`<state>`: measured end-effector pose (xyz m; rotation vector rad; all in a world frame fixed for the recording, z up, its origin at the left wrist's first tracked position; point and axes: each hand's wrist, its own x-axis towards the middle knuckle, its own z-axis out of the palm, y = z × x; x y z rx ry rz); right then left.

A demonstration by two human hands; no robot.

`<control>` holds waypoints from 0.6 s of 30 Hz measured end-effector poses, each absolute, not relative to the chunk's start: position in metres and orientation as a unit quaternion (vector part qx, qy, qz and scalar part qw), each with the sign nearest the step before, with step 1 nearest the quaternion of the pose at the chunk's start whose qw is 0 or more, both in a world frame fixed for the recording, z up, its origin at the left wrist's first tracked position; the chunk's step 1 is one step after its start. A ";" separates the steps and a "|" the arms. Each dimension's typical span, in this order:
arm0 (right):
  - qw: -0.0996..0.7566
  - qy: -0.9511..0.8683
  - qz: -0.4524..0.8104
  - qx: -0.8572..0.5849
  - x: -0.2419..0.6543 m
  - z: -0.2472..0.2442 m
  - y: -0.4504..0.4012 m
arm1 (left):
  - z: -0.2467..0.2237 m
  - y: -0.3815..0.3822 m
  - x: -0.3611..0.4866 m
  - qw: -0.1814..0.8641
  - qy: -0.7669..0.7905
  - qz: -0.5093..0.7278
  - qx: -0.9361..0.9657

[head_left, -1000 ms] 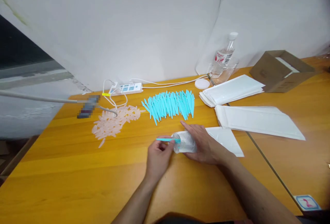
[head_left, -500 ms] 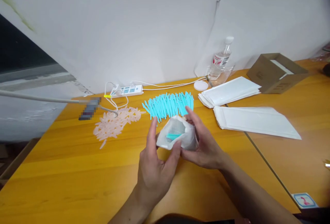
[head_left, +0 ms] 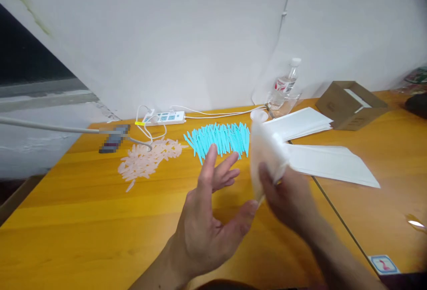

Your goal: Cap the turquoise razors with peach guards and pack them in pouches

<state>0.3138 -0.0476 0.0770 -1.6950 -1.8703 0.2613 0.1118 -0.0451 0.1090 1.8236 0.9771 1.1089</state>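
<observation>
My right hand (head_left: 292,196) is closed on a white paper bag (head_left: 265,159), which is blurred and stands upright above the table; its inside is not visible. My left hand (head_left: 210,219) is open with its fingers spread, and its thumb tip is at the bag's lower edge. Behind my left hand lies a row of turquoise sticks (head_left: 218,138). A loose pile of pale pink pieces (head_left: 147,159) is spread to the left of them. Flat white bags (head_left: 330,163) lie in two stacks beyond my right hand.
Along the wall are a white power strip (head_left: 165,117) with cables, a clear bottle (head_left: 287,83) and a round white lid (head_left: 259,115). An open cardboard box (head_left: 350,107) stands at the back right. A dark, pixelated object (head_left: 115,138) lies at the left. A numbered label (head_left: 383,264) is near the front right.
My left hand has let go of the bag and spread its fingers. The bag has moved right in my right hand and turned, so its mouth and the turquoise sticks inside no longer show.
</observation>
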 end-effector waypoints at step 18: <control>0.117 -0.768 -0.061 -0.627 0.564 -0.010 0.105 | 0.007 -0.042 0.036 0.410 0.489 0.240 0.732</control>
